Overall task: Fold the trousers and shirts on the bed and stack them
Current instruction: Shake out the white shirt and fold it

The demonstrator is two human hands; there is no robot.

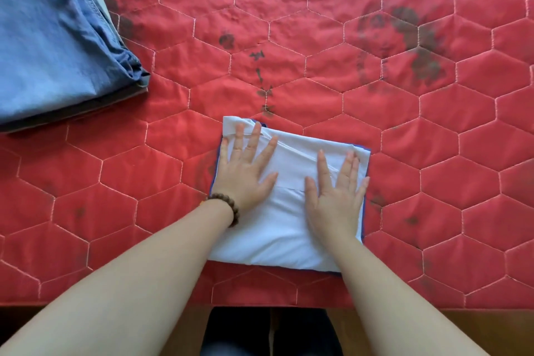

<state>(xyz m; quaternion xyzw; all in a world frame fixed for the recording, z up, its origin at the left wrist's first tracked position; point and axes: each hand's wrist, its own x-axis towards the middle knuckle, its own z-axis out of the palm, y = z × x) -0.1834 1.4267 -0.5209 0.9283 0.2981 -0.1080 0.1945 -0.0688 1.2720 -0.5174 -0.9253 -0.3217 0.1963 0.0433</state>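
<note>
At frame centre, 2 hands, left hand [245, 170] and right hand [336, 196], press flat, fingers [255, 136] straight, on 1 folded white shirt [289, 220]; 1 blue stack [52, 46] lies upper left.

The bed quilt [375, 124] is red with pale hexagon stitching and dark blotches. The folded shirt [289, 225] is white, edged blue. The folded trousers [52, 46] are blue. The bead bracelet [228, 206] is brown.
</note>
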